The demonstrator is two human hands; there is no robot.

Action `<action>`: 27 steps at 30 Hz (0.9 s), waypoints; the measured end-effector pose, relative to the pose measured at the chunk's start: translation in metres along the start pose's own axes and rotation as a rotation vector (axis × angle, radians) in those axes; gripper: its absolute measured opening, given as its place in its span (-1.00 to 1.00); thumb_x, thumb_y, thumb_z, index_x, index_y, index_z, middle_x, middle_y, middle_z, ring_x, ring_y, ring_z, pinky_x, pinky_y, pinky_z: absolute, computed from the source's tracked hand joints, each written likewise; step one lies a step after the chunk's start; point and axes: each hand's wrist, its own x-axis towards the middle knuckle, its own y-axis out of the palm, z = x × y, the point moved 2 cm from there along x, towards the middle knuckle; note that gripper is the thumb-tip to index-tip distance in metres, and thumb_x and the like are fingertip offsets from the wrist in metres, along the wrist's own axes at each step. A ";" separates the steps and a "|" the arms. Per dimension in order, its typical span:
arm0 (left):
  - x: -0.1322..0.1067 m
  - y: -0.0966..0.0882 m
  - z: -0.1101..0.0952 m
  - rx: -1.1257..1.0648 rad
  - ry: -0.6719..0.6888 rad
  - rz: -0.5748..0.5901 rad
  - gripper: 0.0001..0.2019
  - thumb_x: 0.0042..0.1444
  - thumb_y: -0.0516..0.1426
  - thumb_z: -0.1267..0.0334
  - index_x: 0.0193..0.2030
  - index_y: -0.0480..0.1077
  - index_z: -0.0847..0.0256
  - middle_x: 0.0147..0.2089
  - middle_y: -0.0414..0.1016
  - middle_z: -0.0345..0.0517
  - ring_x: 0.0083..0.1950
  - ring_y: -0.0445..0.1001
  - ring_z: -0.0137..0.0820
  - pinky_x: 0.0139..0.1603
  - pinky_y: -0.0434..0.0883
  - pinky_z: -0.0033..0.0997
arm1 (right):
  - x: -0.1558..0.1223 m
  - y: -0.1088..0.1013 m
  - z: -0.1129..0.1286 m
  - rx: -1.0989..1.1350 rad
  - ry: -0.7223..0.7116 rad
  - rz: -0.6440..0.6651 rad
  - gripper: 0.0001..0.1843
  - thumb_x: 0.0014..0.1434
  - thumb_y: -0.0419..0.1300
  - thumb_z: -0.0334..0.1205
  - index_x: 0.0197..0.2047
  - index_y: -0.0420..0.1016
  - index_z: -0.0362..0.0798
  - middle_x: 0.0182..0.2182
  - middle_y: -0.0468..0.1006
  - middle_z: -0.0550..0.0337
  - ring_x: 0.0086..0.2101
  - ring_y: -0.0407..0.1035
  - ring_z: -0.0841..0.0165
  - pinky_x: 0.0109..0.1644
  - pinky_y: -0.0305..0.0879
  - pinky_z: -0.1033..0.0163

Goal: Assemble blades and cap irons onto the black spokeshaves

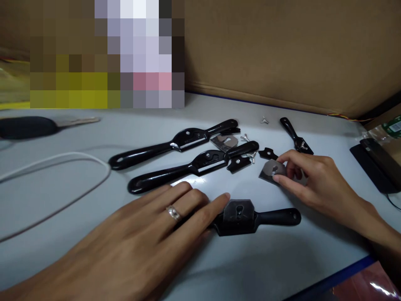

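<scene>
My left hand (150, 234) lies flat with fingers stretched out over one handle of a black spokeshave body (250, 216), fingertips touching its middle. My right hand (310, 179) pinches a small grey metal blade (272, 170) between thumb and fingers, holding it just above the table. Two more black spokeshaves (175, 144) (194, 165) lie side by side behind my left hand. Loose parts lie near them: another grey blade (223, 142), black cap pieces (238, 163) (267, 153) and small silver wing screws (265, 121).
A short black handle piece (294, 136) lies behind my right hand. A white cable (62, 161) loops across the left of the grey table (94, 259). A cardboard wall (282, 50) stands at the back. A black device (376, 163) sits at the right edge.
</scene>
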 end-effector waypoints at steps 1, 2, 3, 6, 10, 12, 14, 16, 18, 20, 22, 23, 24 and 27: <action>0.000 0.000 0.000 0.040 0.015 -0.008 -0.36 0.86 0.10 0.23 0.96 0.31 0.04 0.29 0.79 0.04 0.39 0.78 -0.01 0.48 0.78 0.00 | 0.000 -0.003 -0.002 -0.034 0.023 0.028 -0.92 0.53 0.49 -0.23 0.04 0.74 0.06 -0.36 0.75 0.27 -0.42 0.62 0.22 -0.25 0.36 0.16; 0.001 -0.001 0.000 0.086 0.038 -0.009 -0.33 0.86 0.08 0.23 0.98 0.26 0.04 0.27 0.79 0.03 0.37 0.77 -0.02 0.42 0.78 -0.07 | 0.000 -0.006 -0.004 -0.070 0.045 0.056 -0.92 0.51 0.52 -0.21 -0.01 0.72 0.07 -0.37 0.74 0.27 -0.44 0.59 0.23 -0.27 0.32 0.17; 0.001 -0.001 0.000 0.124 0.060 -0.003 -0.31 0.84 0.06 0.27 1.00 0.23 0.03 0.23 0.79 0.02 0.33 0.77 -0.04 0.35 0.77 -0.12 | -0.001 -0.009 -0.007 -0.105 0.064 0.083 -0.87 0.49 0.55 -0.18 -0.05 0.71 0.08 -0.38 0.74 0.28 -0.45 0.57 0.23 -0.28 0.28 0.17; 0.002 -0.003 0.000 0.123 0.081 0.039 -0.17 0.69 0.00 0.47 1.01 0.22 -0.04 0.16 0.77 -0.02 0.22 0.75 -0.10 0.22 0.75 -0.21 | -0.003 -0.014 -0.013 -0.184 0.082 0.117 -0.81 0.45 0.61 -0.17 -0.07 0.69 0.09 -0.38 0.74 0.28 -0.46 0.55 0.22 -0.30 0.22 0.16; -0.002 -0.003 0.001 0.101 0.075 0.095 -0.06 0.56 -0.04 0.57 0.96 0.31 -0.18 0.16 0.71 -0.01 0.20 0.73 -0.12 0.15 0.78 -0.25 | -0.005 -0.012 -0.013 -0.211 -0.065 -0.028 -0.80 0.56 0.53 -0.20 0.18 0.79 0.01 -0.10 0.88 0.03 -0.20 0.73 0.03 -0.08 0.51 0.03; -0.001 -0.003 0.001 0.106 0.092 0.118 -0.14 0.64 -0.04 0.51 0.93 0.37 -0.21 0.16 0.66 0.00 0.15 0.71 -0.14 0.09 0.79 -0.26 | -0.006 -0.007 -0.011 -0.197 -0.152 -0.103 -0.72 0.66 0.45 -0.20 0.34 0.82 -0.04 0.04 0.88 -0.10 -0.03 0.77 -0.07 0.08 0.61 -0.08; 0.003 -0.004 0.000 0.095 0.099 0.108 -0.21 0.71 -0.04 0.46 0.92 0.39 -0.22 0.16 0.63 -0.01 0.09 0.68 -0.17 0.04 0.77 -0.28 | -0.007 -0.002 -0.009 -0.185 -0.200 -0.133 -0.65 0.73 0.39 -0.20 0.43 0.82 -0.09 0.06 0.86 -0.14 0.01 0.76 -0.09 0.09 0.64 -0.11; 0.008 -0.006 -0.001 0.086 0.104 0.086 -0.20 0.73 -0.05 0.50 0.93 0.36 -0.22 0.15 0.61 -0.03 0.07 0.65 -0.20 0.05 0.74 -0.29 | -0.007 0.003 -0.009 -0.176 -0.220 -0.144 -0.64 0.75 0.37 -0.22 0.45 0.83 -0.11 0.06 0.84 -0.15 -0.01 0.75 -0.07 0.06 0.65 -0.09; 0.013 -0.007 -0.003 0.085 0.132 0.068 -0.17 0.72 -0.04 0.57 0.94 0.35 -0.20 0.14 0.60 -0.05 0.08 0.61 -0.21 0.10 0.71 -0.28 | -0.007 0.006 -0.009 -0.166 -0.225 -0.159 -0.67 0.76 0.37 -0.23 0.42 0.85 -0.12 0.06 0.83 -0.15 -0.01 0.75 -0.05 0.06 0.66 -0.09; 0.016 -0.007 -0.005 0.078 0.141 0.062 -0.15 0.72 -0.04 0.62 0.94 0.35 -0.20 0.14 0.57 -0.07 0.07 0.56 -0.23 0.12 0.65 -0.28 | -0.006 0.008 -0.009 -0.153 -0.228 -0.186 -0.70 0.75 0.37 -0.26 0.38 0.86 -0.12 0.05 0.83 -0.14 -0.02 0.74 -0.05 0.06 0.67 -0.09; 0.017 -0.008 -0.005 0.053 0.124 0.065 -0.15 0.73 -0.04 0.64 0.91 0.39 -0.22 0.13 0.55 -0.09 0.06 0.53 -0.24 0.10 0.56 -0.27 | -0.005 0.010 -0.009 -0.136 -0.236 -0.212 -0.74 0.75 0.36 -0.29 0.32 0.87 -0.09 0.02 0.83 -0.11 -0.02 0.74 -0.04 0.06 0.67 -0.09; 0.017 -0.008 -0.006 0.036 0.118 0.067 -0.18 0.74 -0.04 0.63 0.90 0.41 -0.21 0.14 0.55 -0.10 0.06 0.52 -0.23 0.09 0.53 -0.26 | -0.004 0.010 -0.008 -0.126 -0.244 -0.222 -0.76 0.75 0.35 -0.30 0.29 0.86 -0.07 0.01 0.83 -0.09 -0.03 0.74 -0.02 0.06 0.67 -0.08; 0.017 -0.008 -0.006 0.015 0.115 0.070 -0.21 0.76 -0.04 0.62 0.87 0.45 -0.19 0.13 0.55 -0.10 0.06 0.52 -0.23 0.08 0.50 -0.24 | -0.003 0.011 -0.007 -0.118 -0.254 -0.232 -0.78 0.75 0.35 -0.31 0.25 0.86 -0.04 0.00 0.83 -0.06 -0.03 0.74 0.00 0.05 0.66 -0.07; 0.016 -0.008 -0.007 -0.022 0.097 0.080 -0.22 0.76 -0.06 0.61 0.86 0.46 -0.14 0.13 0.57 -0.10 0.08 0.52 -0.23 0.10 0.47 -0.22 | -0.004 0.012 -0.001 -0.107 -0.293 -0.260 -0.80 0.76 0.33 -0.35 0.18 0.83 0.00 -0.02 0.83 -0.01 -0.05 0.74 0.04 0.02 0.64 -0.03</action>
